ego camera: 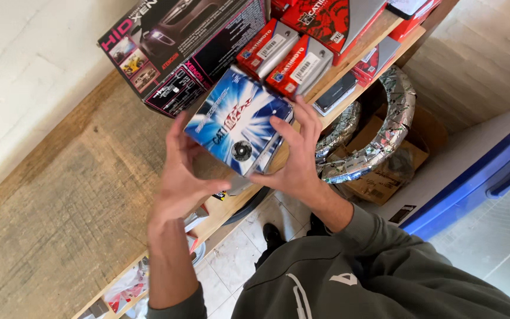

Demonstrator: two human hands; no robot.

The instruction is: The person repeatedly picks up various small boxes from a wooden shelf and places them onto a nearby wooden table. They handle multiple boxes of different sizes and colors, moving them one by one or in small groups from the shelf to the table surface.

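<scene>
Both hands hold a small blue and white box [237,121] with a starburst print, tilted above the front edge of a wooden shelf [60,195]. My left hand [181,177] grips the box's left and lower side with spread fingers. My right hand [293,156] presses on its right side, fingers pointing up. A grey sleeve covers my right forearm. Just behind the box lie two small red and silver boxes [284,56], side by side.
A large black carton [178,44] stands at the back of the shelf, with a bigger red and silver box [337,20] to its right. Below the shelf are foil-wrapped rings [385,118], a cardboard box [385,177] and a blue bin [479,189]. Tiled floor shows beneath.
</scene>
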